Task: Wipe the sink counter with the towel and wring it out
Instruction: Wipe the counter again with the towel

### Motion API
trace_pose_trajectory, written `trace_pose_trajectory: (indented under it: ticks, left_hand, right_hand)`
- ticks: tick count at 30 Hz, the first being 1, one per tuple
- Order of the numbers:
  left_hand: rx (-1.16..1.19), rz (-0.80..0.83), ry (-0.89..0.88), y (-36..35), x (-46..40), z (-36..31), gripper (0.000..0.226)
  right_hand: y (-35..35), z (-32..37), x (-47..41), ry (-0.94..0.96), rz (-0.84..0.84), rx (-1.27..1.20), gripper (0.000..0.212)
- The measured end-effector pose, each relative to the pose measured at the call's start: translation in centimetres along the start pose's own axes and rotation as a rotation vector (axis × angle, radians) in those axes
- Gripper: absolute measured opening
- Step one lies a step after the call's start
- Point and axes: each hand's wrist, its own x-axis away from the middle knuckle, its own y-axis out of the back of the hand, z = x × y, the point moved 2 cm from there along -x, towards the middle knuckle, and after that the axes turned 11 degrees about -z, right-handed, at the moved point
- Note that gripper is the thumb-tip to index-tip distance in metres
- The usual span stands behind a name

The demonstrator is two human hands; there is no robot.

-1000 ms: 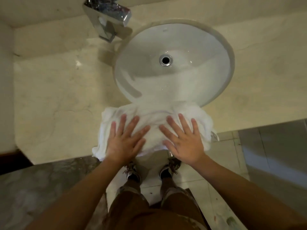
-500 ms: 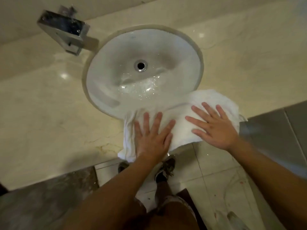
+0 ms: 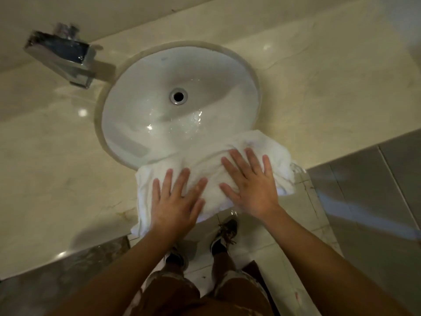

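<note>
While bunched white towel (image 3: 214,169) lies lengthwise along counter's (image 3: 57,169) front edge below sink (image 3: 177,101), pressed flat under left hand (image 3: 175,201) and right hand (image 3: 249,183), fingers spread, gripping nothing

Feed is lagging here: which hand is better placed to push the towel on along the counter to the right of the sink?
Right hand, probably: it lies flat on the towel on that side, while the left hand presses the other end.
</note>
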Motion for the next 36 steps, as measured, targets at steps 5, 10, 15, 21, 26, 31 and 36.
trace_pose_trajectory:
  ticks: [5,10,15,21,26,31,36]
  left_hand:
    - [0.08,-0.06,-0.216,-1.0,-5.4,-6.0,0.059]
    - [0.101,-0.051,-0.15,-1.4,-10.7,-13.5,0.06]
    - [0.099,-0.067,-0.241,-1.0,-8.8,-11.1,0.059]
    - [0.128,-0.122,-0.305,-1.0,-6.4,-8.4,0.056]
    - [0.098,-0.038,-0.376,-1.2,-10.4,-10.9,0.062]
    - [0.076,-0.038,-0.296,-1.1,-15.4,-16.9,0.063]
    - [0.095,-0.056,-0.312,-1.2,-15.2,-16.5,0.062]
  right_hand:
    - [1.9,-8.4,-1.1,-0.068,0.086,0.078,0.064]
    - [4.1,-16.5,-4.0,-0.236,0.208,0.108,0.068]
    - [3.8,-13.1,-3.6,-0.368,0.099,0.085,0.06]
    - [1.6,-9.3,-3.3,-0.768,-0.04,0.07,0.065]
    - [1.6,-13.4,-4.1,-0.674,-0.062,0.12,0.066]
    - [2.9,-20.9,-6.9,-0.654,-0.048,0.157,0.068]
    - [2.8,-20.9,-7.1,-0.661,-0.053,0.168,0.066]
